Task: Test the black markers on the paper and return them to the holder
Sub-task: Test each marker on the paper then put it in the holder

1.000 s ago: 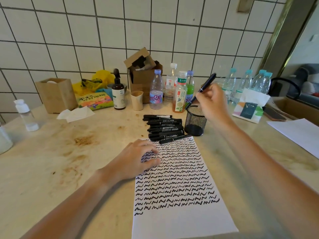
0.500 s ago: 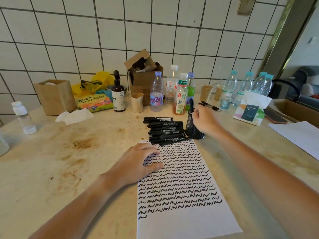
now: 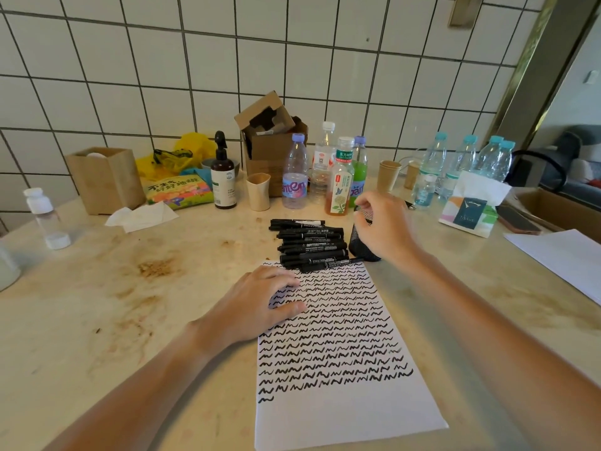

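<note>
Our left hand (image 3: 257, 307) lies flat, keeping the paper (image 3: 341, 346) from sliding. Our right hand (image 3: 383, 229), fingers curled, is over the holder (image 3: 359, 247); its grip is hidden.

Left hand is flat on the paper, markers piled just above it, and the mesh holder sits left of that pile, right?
Not quite: the head view shows the mesh holder to the right of the marker pile, under the right hand. The left hand does rest on the paper.

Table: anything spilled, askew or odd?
Brown stains blotch the table left of the paper. A crumpled tissue lies loose near the wooden box. Nothing looks tipped.
</note>
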